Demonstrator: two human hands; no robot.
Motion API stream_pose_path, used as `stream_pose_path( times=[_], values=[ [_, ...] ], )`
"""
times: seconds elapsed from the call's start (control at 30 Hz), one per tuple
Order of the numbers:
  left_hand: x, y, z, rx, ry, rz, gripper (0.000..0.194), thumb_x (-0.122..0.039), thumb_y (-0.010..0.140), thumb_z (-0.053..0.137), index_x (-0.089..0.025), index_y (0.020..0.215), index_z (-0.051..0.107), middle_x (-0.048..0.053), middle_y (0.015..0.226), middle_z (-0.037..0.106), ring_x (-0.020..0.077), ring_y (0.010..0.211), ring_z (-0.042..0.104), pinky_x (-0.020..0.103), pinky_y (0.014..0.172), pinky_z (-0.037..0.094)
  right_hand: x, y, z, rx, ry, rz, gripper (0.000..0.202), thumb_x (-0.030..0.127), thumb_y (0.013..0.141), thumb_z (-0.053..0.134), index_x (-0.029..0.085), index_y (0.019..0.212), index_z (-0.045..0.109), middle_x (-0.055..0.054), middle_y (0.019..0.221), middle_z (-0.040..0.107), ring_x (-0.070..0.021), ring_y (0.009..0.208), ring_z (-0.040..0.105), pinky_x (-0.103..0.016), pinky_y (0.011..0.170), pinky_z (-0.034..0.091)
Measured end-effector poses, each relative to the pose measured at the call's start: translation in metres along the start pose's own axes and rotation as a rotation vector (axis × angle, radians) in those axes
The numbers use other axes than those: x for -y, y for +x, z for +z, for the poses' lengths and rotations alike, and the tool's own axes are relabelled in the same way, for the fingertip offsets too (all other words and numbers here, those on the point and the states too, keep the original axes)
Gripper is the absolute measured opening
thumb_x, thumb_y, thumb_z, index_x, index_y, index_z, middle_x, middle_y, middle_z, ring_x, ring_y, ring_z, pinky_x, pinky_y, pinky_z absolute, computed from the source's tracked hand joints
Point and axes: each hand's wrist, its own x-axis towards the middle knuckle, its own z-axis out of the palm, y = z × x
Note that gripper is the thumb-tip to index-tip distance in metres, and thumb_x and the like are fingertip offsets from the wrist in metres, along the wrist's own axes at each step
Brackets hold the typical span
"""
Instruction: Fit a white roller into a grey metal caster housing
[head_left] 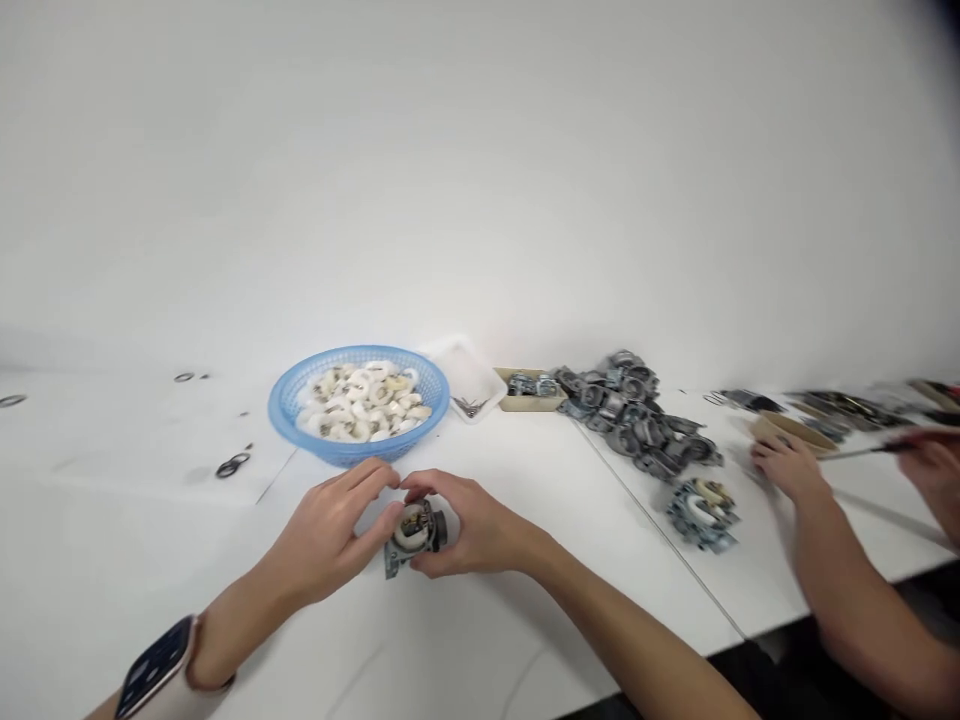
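A white table (112, 560) filled the lower half of the frame, its near edge cutting off at lower right, where a seam ran diagonally from centre toward the edge. Broad bare surface lay open at lower left and across the left side, broken only by a few small dark rings (232, 464).

At right of centre a heap of grey metal housings (637, 415) sprawled toward the far edge, with one assembled housing (703, 512) lying apart, nearer the front. A round blue basket (358, 403) stood above centre, filled with white rings piled loosely. Just beside it to the right sat a shallow white tray (469, 372) holding a few dark clips, and next to that a small tan box (529, 389) with grey parts inside.

At lower centre the left hand (330, 535), a watch (156, 668) on its wrist, and the right hand (472, 530) met over one metal part (415, 532) resting on the table just in front of the basket. The left fingertips pinched its white insert from the left; the right hand curled round its right side, gripping it. The part's open face tilted up toward the camera; its long axis could not be told.

At far right, another person's hand (784, 465) rested near a tan bowl (795, 430), fingers loosely curled.
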Motion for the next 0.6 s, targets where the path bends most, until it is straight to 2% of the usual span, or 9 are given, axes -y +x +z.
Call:
stream_pose_path(
  times=[0.17, 0.27, 0.33, 0.43, 0.5, 0.6],
  values=[
    [0.001, -0.001, 0.000, -0.054, 0.078, 0.066, 0.028, -0.041, 0.108, 0.037, -0.025, 0.106, 0.059, 0.002, 0.100, 0.068, 0.0150, 0.066, 0.063, 0.024, 0.054, 0.047, -0.002, -0.009, -0.007, -0.121, -0.077, -0.017, 0.076, 0.023, 0.061, 0.091, 0.029, 0.130, 0.061, -0.002, 0.115, 0.070, -0.0225, 0.106, 0.066, -0.035, 0.097, 0.051],
    [-0.001, -0.002, 0.001, -0.065, 0.095, 0.069, 0.026, -0.040, 0.107, 0.037, -0.025, 0.105, 0.059, 0.001, 0.102, 0.069, 0.0119, 0.052, 0.055, 0.025, 0.054, 0.047, -0.008, -0.035, -0.033, -0.245, -0.120, 0.039, 0.075, 0.027, 0.063, 0.091, 0.027, 0.131, 0.059, -0.003, 0.115, 0.071, -0.0211, 0.107, 0.068, -0.033, 0.096, 0.053],
    [-0.002, -0.003, 0.004, -0.064, 0.109, 0.097, 0.026, -0.040, 0.107, 0.037, -0.025, 0.104, 0.058, 0.000, 0.101, 0.069, 0.0118, 0.050, 0.053, 0.027, 0.054, 0.046, -0.011, -0.064, -0.062, -0.375, -0.185, 0.111, 0.071, 0.029, 0.070, 0.088, 0.026, 0.133, 0.056, -0.005, 0.116, 0.071, -0.0225, 0.109, 0.069, -0.036, 0.095, 0.055],
    [-0.001, -0.003, 0.009, -0.096, 0.150, 0.202, 0.023, -0.036, 0.107, 0.038, -0.024, 0.105, 0.057, 0.001, 0.100, 0.068, 0.0161, 0.063, 0.063, 0.028, 0.057, 0.046, -0.014, -0.120, -0.119, -0.588, -0.356, 0.245, 0.058, 0.036, 0.084, 0.076, 0.024, 0.136, 0.053, -0.010, 0.121, 0.069, -0.0244, 0.111, 0.068, -0.042, 0.096, 0.056],
    [-0.001, -0.004, 0.013, -0.108, 0.183, 0.268, 0.021, -0.034, 0.107, 0.039, -0.023, 0.106, 0.057, 0.003, 0.101, 0.068, 0.0191, 0.074, 0.067, 0.030, 0.060, 0.047, -0.017, -0.159, -0.162, -0.701, -0.503, 0.331, 0.054, 0.038, 0.082, 0.077, 0.023, 0.130, 0.058, -0.009, 0.115, 0.071, -0.0255, 0.108, 0.069, -0.043, 0.099, 0.055],
    [0.000, -0.006, 0.018, -0.086, 0.229, 0.308, 0.022, -0.033, 0.107, 0.038, -0.021, 0.108, 0.057, 0.006, 0.106, 0.068, 0.0223, 0.080, 0.070, 0.032, 0.061, 0.047, -0.027, -0.207, -0.220, -0.850, -0.723, 0.493, 0.043, 0.039, 0.081, 0.079, 0.024, 0.119, 0.066, -0.008, 0.104, 0.074, -0.0246, 0.098, 0.070, -0.038, 0.091, 0.057]
  ],
)
